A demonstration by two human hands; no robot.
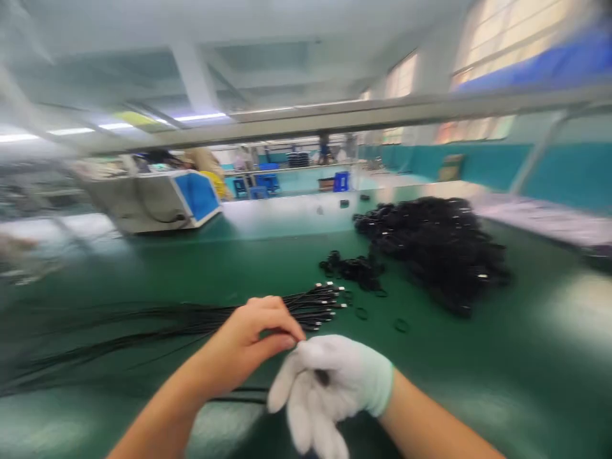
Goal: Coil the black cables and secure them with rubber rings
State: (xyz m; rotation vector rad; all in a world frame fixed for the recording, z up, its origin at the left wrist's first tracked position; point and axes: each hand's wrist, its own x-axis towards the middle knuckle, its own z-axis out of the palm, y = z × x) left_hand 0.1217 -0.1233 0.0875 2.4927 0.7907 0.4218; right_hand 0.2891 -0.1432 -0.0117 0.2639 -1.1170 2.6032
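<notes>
My bare left hand (pixel 261 331) is closed in a pinch, thumb and forefinger tips meeting at the glove. Whatever lies between them is hidden. My right hand (pixel 329 379), in a white knit glove, pinches at the same spot while its other fingers hang downward. Two black cable lengths (pixel 239 400) run beneath my left wrist toward the gloved fingers; I cannot tell whether they are held. Behind my left hand lies a bundle of black cables (pixel 306 309) with light-coloured connector ends pointing right. Small black rings (pixel 361 313) are scattered beside those ends.
A large heap of black pieces (pixel 430 242) covers the right of the green table (pixel 287 248), with a smaller pile (pixel 356 268) near it. At the back left stands a white and blue machine (pixel 157 201). A metal bar (pixel 306 121) crosses above the table.
</notes>
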